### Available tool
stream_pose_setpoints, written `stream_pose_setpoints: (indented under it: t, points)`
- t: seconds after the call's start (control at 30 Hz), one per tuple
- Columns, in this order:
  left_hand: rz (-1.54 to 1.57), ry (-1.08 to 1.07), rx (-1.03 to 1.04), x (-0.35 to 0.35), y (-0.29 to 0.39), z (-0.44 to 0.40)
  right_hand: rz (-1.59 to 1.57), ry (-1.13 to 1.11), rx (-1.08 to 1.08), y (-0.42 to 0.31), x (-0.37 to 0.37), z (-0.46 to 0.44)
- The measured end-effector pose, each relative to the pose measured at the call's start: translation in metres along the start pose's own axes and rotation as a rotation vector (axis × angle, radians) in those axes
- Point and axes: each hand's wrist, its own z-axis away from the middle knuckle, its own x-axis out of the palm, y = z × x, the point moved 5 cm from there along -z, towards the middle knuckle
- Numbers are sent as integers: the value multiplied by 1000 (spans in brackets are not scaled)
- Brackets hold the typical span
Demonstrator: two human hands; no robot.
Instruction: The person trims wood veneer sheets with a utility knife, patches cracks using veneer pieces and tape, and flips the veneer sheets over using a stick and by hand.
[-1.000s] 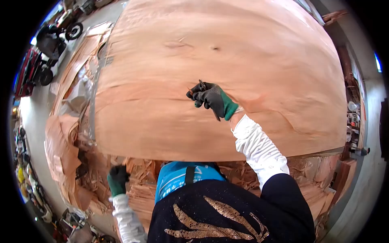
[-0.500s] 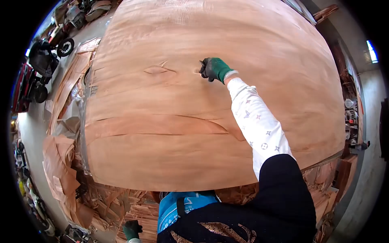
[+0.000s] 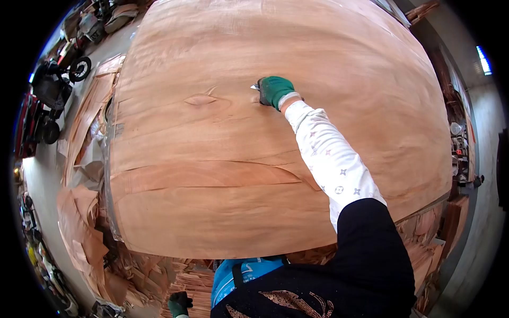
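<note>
Small blade (image 3: pixel 254 87) held by right grip (image 3: pixel 275 91) over veneer sheet (image 3: pixel 228 217), well inside its edges; state of left grip (image 3: pixel 180 303) cannot be told.

They wear a black top (image 3: pixel 374 254), white sleeves (image 3: pixel 334 153) (one visibly printed) and dark-fingered green gloves (image 3: pixel 278 91).

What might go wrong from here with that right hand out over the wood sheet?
The small pointed tool in the right hand might slip and gouge the wood sheet. The long split nearer the body could widen if the sheet is dragged. With the left hand off the sheet, it may not be steadied.
</note>
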Motion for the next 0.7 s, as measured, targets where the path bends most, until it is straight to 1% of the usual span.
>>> stream_pose_setpoints:
  t: [0.07,0.17,0.27,0.37,0.4,0.5,0.53,0.67,0.7]
  points:
    - [9,-47,31,-3,-3,-16,65,-4,89,-2,-8,1]
    - [62,-55,-8,-5,-11,-28,9,-8,90,-1,-11,8]
    - [61,-44,-13,-10,-17,-37,-120,28,41,20,6,-2]
    - [46,-40,-28,-14,-28,-43,-447,-124,28,31,7,1]
    - [42,-41,-33,-15,-34,-44,-572,-149,69,34,13,-2]
    - [26,-42,-37,-18,-40,-50,-785,-169,46,44,25,-7]
    - [19,-43,-37,-18,-41,-53,-835,-146,48,42,20,2]
    - [28,-46,-15,-19,-33,-62,-954,-29,79,53,36,-9]
    - [30,-48,-10,-19,-29,-65,-1026,11,91,55,36,-7]
